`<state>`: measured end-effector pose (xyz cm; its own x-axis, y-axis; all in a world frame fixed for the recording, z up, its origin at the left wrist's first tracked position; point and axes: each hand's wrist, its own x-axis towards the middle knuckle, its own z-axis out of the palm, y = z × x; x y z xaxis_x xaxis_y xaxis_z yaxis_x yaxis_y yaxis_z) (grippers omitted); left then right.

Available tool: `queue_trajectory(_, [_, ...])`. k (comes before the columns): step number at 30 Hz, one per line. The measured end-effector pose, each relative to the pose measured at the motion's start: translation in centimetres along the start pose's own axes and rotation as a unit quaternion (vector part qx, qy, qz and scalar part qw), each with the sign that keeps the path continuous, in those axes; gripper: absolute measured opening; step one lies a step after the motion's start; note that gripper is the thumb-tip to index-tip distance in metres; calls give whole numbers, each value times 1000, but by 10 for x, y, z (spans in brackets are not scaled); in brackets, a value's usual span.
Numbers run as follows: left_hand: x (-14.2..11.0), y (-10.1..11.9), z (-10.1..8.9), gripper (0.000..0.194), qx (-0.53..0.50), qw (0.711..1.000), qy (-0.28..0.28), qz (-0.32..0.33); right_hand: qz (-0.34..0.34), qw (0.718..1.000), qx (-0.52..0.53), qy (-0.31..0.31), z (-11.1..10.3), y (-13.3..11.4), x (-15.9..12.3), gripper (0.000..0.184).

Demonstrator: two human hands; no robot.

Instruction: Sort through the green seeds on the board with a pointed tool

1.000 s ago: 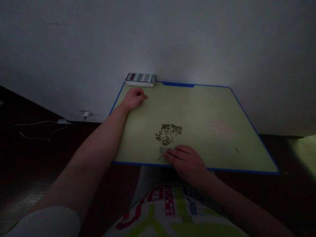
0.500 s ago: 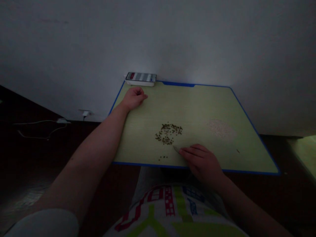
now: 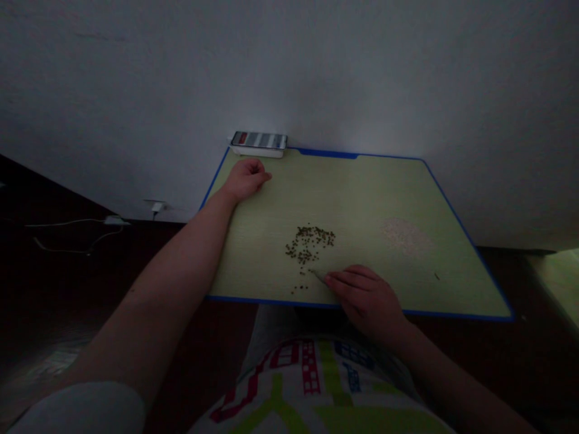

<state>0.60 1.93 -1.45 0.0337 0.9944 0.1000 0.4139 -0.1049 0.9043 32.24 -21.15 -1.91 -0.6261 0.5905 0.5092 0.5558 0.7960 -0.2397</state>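
Note:
My right hand (image 3: 365, 296) rests near the front edge of a pale yellow-green folding table (image 3: 344, 193), its fingers closed around a slim pointed tool (image 3: 319, 276). The tool's tip touches the tabletop beside a few small dark beans. Beyond it lies a loose pile of these beans (image 3: 316, 235), with several stragglers trailing toward the front edge. My left hand (image 3: 246, 179) lies at the far left of the table, fingers curled into a loose fist, with nothing visible in it. Right of the beans is a pile of pale, rice-like grains (image 3: 406, 236).
A phone (image 3: 259, 140) lies on a white box (image 3: 260, 152) at the back left corner. Blue trim edges the table, which stands against a grey wall (image 3: 344, 78). A thin dark bit (image 3: 436, 276) lies at right. A plug (image 3: 157, 207) and white cable (image 3: 113, 221) are at left.
The tool's tip has moved slightly left and toward me. A few beans now lie between the pile and the front stragglers. My left hand has stayed in place.

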Motion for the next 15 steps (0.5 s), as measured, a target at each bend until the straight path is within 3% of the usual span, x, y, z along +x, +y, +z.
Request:
queue_trajectory(6, [3, -2, 1, 20, 3, 1000, 8, 0, -2, 1000, -4, 24, -4, -4, -8, 32])
queue_trajectory(15, [3, -7, 0, 22, 13, 1000, 2, 16, -9, 1000, 7, 23, 3, -8, 4, 31])
